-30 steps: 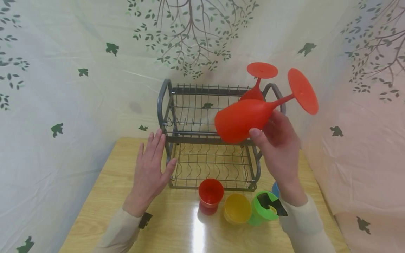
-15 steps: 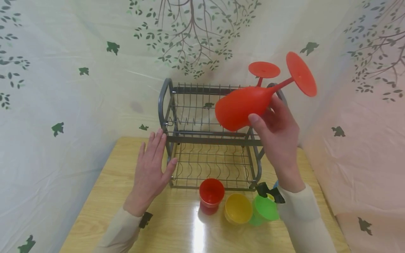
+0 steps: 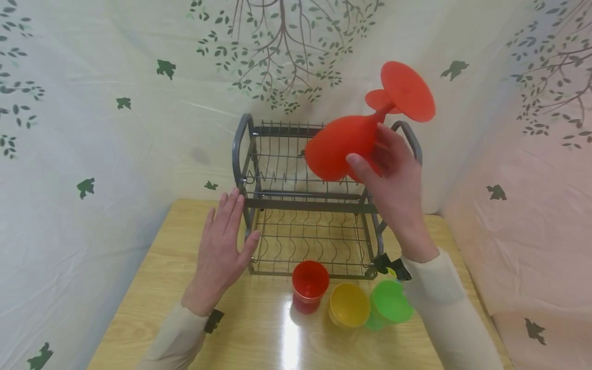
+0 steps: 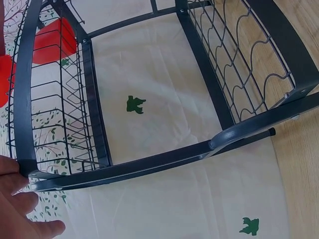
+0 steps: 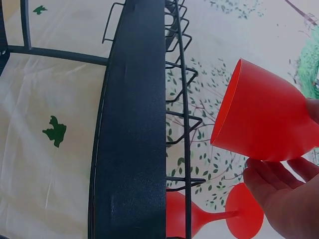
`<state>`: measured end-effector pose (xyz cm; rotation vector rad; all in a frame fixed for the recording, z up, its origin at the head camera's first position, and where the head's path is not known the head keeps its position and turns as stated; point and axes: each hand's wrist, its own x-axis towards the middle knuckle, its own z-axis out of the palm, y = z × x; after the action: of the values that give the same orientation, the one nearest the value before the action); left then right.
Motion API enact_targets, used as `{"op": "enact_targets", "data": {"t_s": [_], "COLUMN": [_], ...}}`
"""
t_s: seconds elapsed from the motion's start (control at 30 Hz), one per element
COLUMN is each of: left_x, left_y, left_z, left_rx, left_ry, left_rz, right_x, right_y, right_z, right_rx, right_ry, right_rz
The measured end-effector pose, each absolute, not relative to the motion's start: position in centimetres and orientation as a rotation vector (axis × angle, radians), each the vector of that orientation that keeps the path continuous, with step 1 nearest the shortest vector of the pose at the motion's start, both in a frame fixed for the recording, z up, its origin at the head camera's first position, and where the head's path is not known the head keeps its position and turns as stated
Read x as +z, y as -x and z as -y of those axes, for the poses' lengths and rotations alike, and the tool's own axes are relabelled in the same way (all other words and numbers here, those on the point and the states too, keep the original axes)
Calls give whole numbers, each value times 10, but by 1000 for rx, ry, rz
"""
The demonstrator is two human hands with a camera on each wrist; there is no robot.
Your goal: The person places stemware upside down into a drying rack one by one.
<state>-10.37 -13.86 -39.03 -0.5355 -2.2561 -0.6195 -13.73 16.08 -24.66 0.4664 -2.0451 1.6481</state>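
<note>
I hold a red goblet [image 3: 339, 146] tilted at the upper tier of the rack [image 3: 310, 206], right grip [image 3: 398, 182] curled round its bowl; my left grip [image 3: 223, 252] lies straight-fingered against the frame. Another goblet [image 5: 199, 215] already rests inverted; I judge a red cup [image 3: 310, 280], yellow cup [image 3: 350, 306] and green cup [image 3: 392, 302] left to rack.

Left grip [image 4: 16, 209] against dark wire rack [image 4: 169, 155], red cup [image 4: 49, 46] in upper tier [image 4: 94, 99].

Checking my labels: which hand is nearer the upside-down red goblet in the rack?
The right hand, close to that goblet; the left hand is at the opposite end of the rack.
</note>
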Motion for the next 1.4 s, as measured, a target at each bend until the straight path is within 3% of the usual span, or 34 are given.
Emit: {"op": "enact_targets", "data": {"t_s": [1.4], "left_x": [-392], "left_y": [103], "left_z": [137], "left_rx": [-613], "left_ry": [546], "left_rz": [2261], "right_x": [-253], "right_y": [199], "right_z": [-159], "right_rx": [1345], "right_ry": [-453], "right_rz": [2451]}}
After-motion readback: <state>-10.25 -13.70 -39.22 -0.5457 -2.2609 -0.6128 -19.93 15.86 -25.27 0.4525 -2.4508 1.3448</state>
